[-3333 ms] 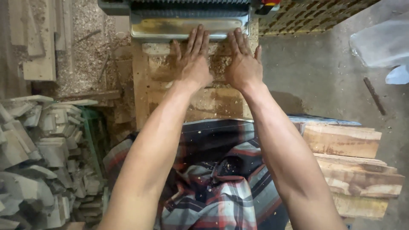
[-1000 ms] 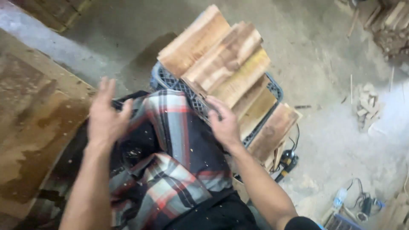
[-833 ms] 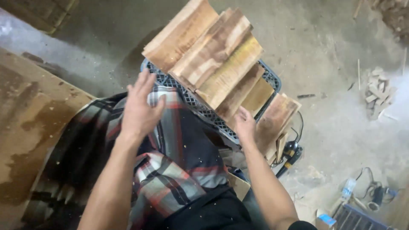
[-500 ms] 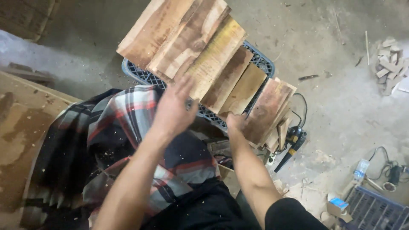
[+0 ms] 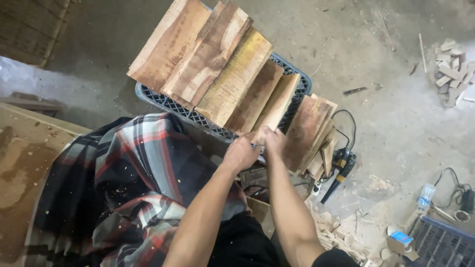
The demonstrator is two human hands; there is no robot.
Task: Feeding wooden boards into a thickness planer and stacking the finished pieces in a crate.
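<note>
Dark plastic crate (image 5: 163, 101) with lattice walls sits on the concrete floor (image 5: 396, 128), loaded with rough-sawn wood slabs (image 5: 213, 59) laid side by side and overhanging its rim. I count about 5 on top; anything under them is hidden. Crate interior not visible.

Second small stack of slabs (image 5: 309, 133) leans just beside the crate's right end, touching it or nearly so, can't tell.

Both hands are on the rightmost slab in the crate, a narrow pale board (image 5: 277, 106). Left hand (image 5: 241, 154) is closed around its near end, fingers curled. Right hand (image 5: 273, 140) grips the same end from the other side, thumb on top; fingers underneath are hidden, so how tight it is can't be told exactly.

Angle grinder (image 5: 339, 168) with cord lies on the floor just right of the leaning stack. Plaid cloth (image 5: 133, 183) dusted with sawdust covers the lap. Wooden counter (image 5: 20, 163) cut off at left. Offcut pile (image 5: 450, 69) top right, well apart. Plastic bottle (image 5: 425, 197) and a grey grille, cut off, bottom right.
</note>
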